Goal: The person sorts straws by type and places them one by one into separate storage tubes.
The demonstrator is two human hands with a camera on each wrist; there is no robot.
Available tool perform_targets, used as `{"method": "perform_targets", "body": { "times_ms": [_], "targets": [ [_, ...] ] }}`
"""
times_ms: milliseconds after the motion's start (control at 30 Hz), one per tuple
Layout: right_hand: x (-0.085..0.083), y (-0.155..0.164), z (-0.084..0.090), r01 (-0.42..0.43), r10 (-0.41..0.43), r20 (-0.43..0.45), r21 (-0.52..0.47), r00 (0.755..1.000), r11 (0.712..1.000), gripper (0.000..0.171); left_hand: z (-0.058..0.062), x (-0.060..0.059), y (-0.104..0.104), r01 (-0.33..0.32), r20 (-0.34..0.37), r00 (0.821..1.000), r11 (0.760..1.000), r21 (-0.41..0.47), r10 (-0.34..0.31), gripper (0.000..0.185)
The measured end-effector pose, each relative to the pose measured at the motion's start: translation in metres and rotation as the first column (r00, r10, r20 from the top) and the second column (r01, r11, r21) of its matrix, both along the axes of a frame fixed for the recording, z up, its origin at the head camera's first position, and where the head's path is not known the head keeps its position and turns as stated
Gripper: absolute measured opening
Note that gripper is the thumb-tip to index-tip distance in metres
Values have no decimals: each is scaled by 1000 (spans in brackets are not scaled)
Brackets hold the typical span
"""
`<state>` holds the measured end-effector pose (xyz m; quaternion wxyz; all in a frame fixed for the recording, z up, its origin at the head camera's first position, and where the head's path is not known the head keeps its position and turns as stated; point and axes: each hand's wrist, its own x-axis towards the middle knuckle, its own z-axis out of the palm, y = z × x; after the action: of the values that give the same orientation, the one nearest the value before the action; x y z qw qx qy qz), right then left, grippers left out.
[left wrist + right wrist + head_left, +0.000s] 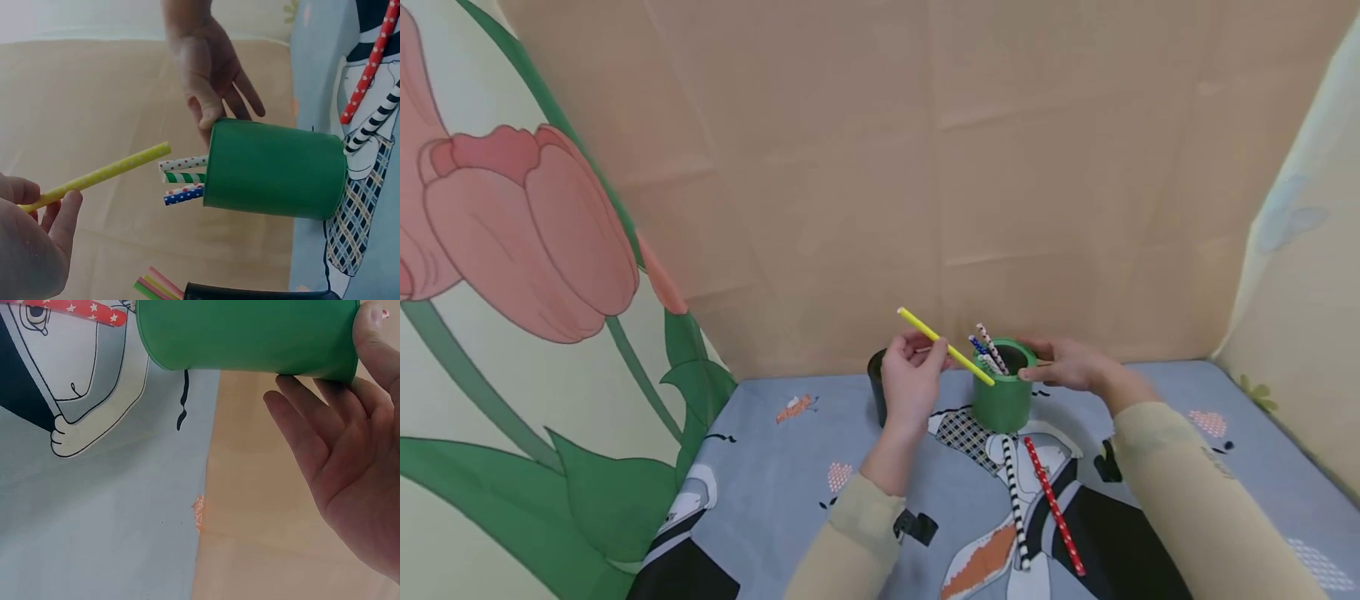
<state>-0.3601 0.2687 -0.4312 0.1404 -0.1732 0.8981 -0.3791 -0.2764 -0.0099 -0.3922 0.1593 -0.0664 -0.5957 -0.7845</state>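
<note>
Between the thumb and fingers of my left hand [912, 385] is a yellow paper straw with pale dots [119, 167]. It slants down toward the mouth of a green cup [1000, 407], its lower end outside the cup near the rim in the head view. Several patterned paper straws [184, 196] stick out of this cup, including blue dotted and green striped ones. My right hand [1069, 365] touches the cup's right side near the rim, thumb in front, the other fingers fairly straight and spread in the right wrist view [350, 447].
Left of the green cup stands a black cup [250, 292] with pink, yellow and green straws. A black-and-white striped straw [1015, 504] and a red straw with white stars [1055, 506] lie on the blue patterned cloth [790, 483]. Brown sheeting [820, 208] hangs behind.
</note>
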Motion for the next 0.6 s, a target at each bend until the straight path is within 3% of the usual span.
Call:
{"method": "perform_targets", "body": {
  "times_ms": [200,600],
  "targets": [
    [7,-6,-3,25,-25,9,-2,1000,1000,85,6,-5,6,-11,-28,1000,999,45,12,27],
    [15,-18,-6,52,-52,7,12,999,999,85,10,-11,8,-63,-7,998,998,-28,63,22]
  ]
}}
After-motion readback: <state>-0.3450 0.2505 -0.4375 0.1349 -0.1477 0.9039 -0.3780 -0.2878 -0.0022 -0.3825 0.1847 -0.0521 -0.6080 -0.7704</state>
